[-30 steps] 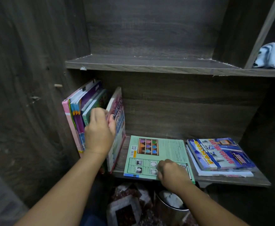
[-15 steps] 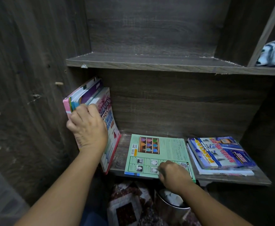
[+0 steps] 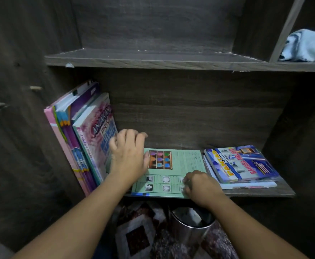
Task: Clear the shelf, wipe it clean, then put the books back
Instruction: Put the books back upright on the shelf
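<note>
The green book (image 3: 179, 165) lies flat at frame centre, long axis front-to-back. The right hand (image 3: 201, 186) grips its near edge, and the left hand (image 3: 128, 156), fingers loosely spread, is beside the leaning books (image 3: 82, 139).

Open gap above green booklet (image 3: 186, 161) — leaning books (image 3: 89, 139) block left, flat stack (image 3: 246, 165) blocks right.

One green book (image 3: 181, 165) lies flat. At least four leaning books (image 3: 89, 139) stand at the left; overlapping spines hide the exact number. The right-hand stack (image 3: 246, 163) holds at least three books. Two boards show, the upper shelf board (image 3: 153, 59) and the lower shelf board (image 3: 276, 191), plus one pale blue cloth (image 3: 306, 45), one metal bin (image 3: 188, 232) and one wooden peg (image 3: 35, 88).
</note>
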A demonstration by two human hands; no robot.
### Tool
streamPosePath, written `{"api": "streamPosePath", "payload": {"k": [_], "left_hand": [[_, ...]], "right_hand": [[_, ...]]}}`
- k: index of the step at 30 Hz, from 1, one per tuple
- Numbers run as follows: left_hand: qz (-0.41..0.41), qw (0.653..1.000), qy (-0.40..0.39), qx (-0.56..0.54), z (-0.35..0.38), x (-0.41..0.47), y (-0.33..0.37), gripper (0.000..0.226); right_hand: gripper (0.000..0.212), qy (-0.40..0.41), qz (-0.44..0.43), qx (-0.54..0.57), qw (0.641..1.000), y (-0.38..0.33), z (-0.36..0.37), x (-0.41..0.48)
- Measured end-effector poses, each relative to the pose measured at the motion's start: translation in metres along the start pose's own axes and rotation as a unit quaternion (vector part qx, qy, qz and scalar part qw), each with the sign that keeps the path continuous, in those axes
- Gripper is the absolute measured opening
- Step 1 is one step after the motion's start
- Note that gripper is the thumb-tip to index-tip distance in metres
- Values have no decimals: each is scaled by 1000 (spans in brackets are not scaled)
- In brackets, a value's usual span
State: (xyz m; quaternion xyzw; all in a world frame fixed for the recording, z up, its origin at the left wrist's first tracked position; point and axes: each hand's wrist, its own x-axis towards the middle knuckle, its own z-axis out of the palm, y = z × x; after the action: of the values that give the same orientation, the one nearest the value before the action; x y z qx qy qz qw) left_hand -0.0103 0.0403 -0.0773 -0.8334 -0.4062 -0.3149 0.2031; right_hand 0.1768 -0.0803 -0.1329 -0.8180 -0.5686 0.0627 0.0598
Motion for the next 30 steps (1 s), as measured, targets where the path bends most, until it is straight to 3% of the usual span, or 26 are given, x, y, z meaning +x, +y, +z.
{"api": "streamPosePath", "payload": {"k": [4,8,15,24,27,30], "left_hand": [[43,993,-108,-35,15,-7,14,51],[97,959,-240,-113,37,-20,33,45],[188,919,-318,-139,59,-44,68,40],[193,910,-326,-169,64,-46,77,39],[165,919,-307,-184,60,-43,78,32],[75,942,-263,-193,57,-36,79,28]], "right_hand": [[38,-23,5,-38,999,15,-4,-2],[69,-84,0,-90,992,33,-1,-7],[86,-91,-17,-155,984,54,10,-2],[53,-64,-28,-154,986,52,8,6],[42,-36,-14,-51,998,49,-3,4],[34,62,-31,72,995,47,-11,5]]}}
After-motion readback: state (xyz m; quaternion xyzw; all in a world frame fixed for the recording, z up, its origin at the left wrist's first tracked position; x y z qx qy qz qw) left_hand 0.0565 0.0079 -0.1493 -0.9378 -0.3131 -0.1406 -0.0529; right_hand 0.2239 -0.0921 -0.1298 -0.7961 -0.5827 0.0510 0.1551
